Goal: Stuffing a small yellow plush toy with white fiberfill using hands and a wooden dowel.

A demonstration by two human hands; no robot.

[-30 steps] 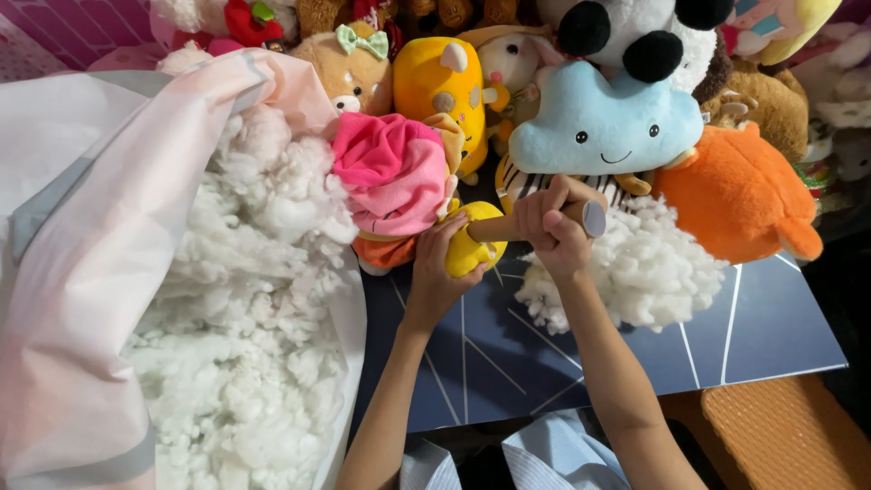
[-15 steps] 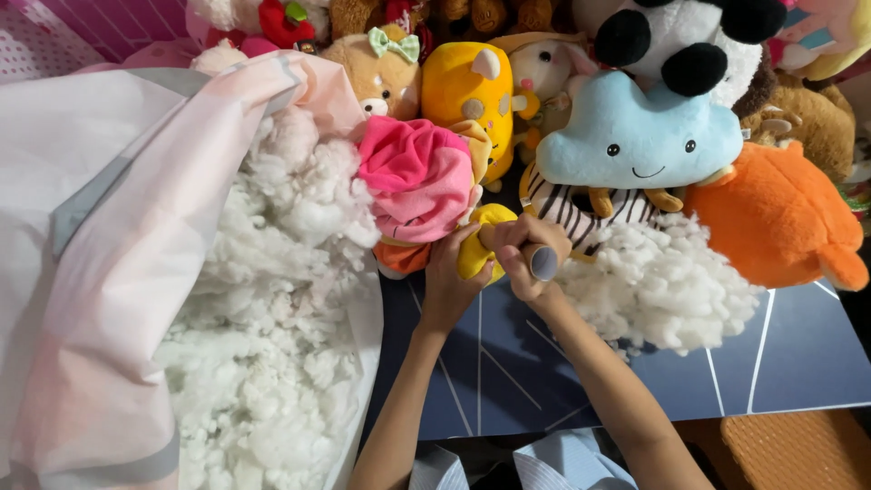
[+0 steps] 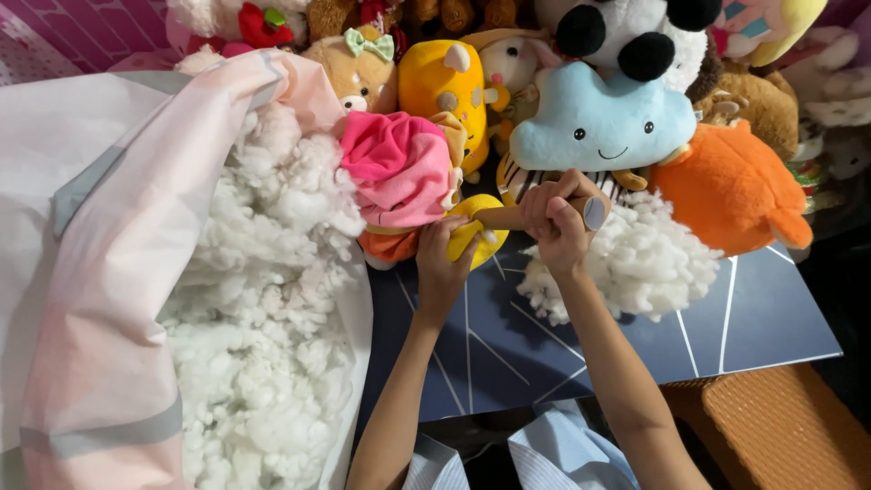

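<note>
Both hands grip: left hand (image 3: pixel 443 256) pinches yellow toy (image 3: pixel 472 234) steady w/ right hand (image 3: pixel 555 222) fisted on wooden stick (image 3: pixel 544 214), so push stuffing (image 3: pixel 635 263) in gently.

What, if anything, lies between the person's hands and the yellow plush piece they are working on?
Nothing visible. The left hand grips the yellow plush piece directly, and the right hand holds a wooden stick whose far end meets it.

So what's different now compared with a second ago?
Little: the right hand still grips the wooden stick, pushed a bit further into the yellow toy part that the left hand keeps holding. The stuffing pile and plush toys stay put.
</note>
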